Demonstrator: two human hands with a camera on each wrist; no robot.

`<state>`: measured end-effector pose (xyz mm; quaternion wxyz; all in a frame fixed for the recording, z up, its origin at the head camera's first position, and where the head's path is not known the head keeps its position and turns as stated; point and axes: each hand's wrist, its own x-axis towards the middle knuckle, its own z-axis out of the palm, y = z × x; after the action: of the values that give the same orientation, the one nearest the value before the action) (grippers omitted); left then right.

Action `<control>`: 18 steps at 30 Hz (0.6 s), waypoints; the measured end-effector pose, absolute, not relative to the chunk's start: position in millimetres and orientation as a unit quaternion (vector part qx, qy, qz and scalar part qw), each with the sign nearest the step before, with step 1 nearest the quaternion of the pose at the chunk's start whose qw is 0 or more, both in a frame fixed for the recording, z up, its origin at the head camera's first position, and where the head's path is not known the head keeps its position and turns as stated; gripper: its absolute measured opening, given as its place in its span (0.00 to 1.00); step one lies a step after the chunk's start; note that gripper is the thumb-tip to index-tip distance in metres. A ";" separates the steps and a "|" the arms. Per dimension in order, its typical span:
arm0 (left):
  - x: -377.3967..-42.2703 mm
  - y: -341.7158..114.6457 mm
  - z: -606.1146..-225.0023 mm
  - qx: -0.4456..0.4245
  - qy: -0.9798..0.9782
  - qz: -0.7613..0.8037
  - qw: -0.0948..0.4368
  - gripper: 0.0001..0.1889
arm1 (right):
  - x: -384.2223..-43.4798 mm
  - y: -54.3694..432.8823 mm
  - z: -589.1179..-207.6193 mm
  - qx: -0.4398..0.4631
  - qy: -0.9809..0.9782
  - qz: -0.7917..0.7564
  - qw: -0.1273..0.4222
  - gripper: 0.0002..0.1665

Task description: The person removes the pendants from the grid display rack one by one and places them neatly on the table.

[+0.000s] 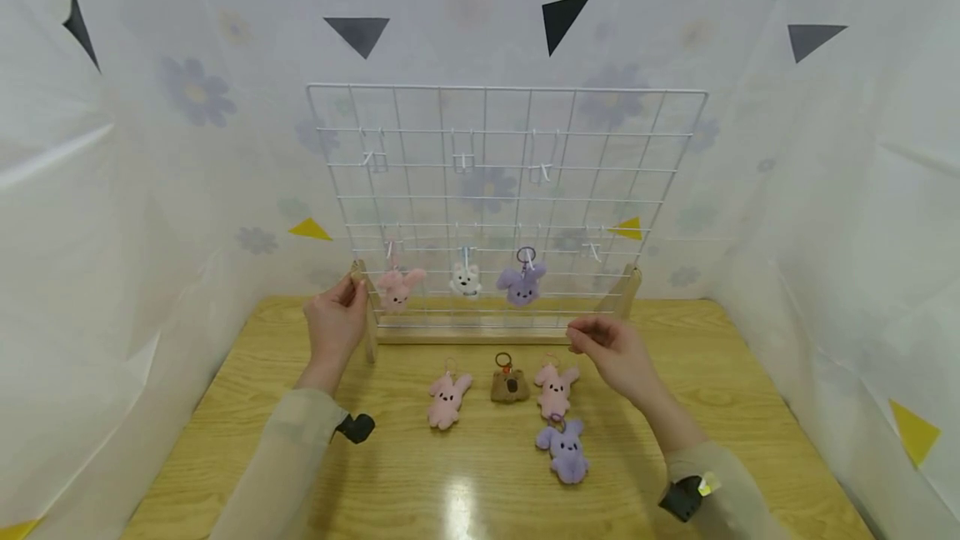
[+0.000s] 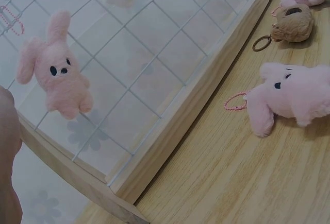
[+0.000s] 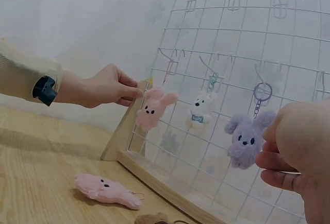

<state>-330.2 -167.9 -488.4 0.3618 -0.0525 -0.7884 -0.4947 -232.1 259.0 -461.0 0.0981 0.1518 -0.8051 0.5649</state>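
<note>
My left hand (image 1: 337,323) pinches the upper end of the left wooden post (image 1: 367,332) of a white wire grid rack (image 1: 487,198). On the lower hooks hang a pink bunny keychain (image 1: 397,288), a white plush keychain (image 1: 466,280) with a blue ribbon and a purple bunny keychain (image 1: 521,286). Low in front of the grid's right part is my right hand (image 1: 611,357), fingers loosely bent, nothing visible in them. On the table below lie two pink bunny keychains, one left (image 1: 447,402) and one right (image 1: 555,392), a brown plush keychain (image 1: 510,387) and another purple bunny keychain (image 1: 566,452).
Bare hooks sit on the grid's upper row, such as the middle hook (image 1: 463,162), and one lower hook (image 1: 592,250) at the right is bare too. The wooden table (image 1: 375,473) is enclosed by pale flowered sheets (image 1: 172,190) bearing black and yellow triangles.
</note>
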 end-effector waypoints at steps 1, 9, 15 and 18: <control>-329.9 -168.0 -488.4 -0.052 -0.789 -0.494 0.361 0.11 | -233.9 257.8 -458.3 0.153 -0.805 0.565 0.098 0.09; -329.6 -168.6 -487.9 -0.048 -0.793 -0.489 0.361 0.11 | -255.3 248.5 -439.4 0.160 -0.798 0.569 0.116 0.11; -330.3 -169.2 -488.9 -0.057 -0.792 -0.480 0.373 0.10 | -269.7 241.2 -429.8 0.161 -0.800 0.565 0.120 0.14; -330.8 -169.1 -489.9 -0.061 -0.789 -0.482 0.375 0.10 | -276.6 236.0 -427.1 0.156 -0.810 0.551 0.125 0.14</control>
<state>-330.8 -169.1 -489.9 0.3754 -0.0614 -0.7895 -0.4817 -276.6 236.0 -427.1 0.1254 0.1560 -0.8102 0.5509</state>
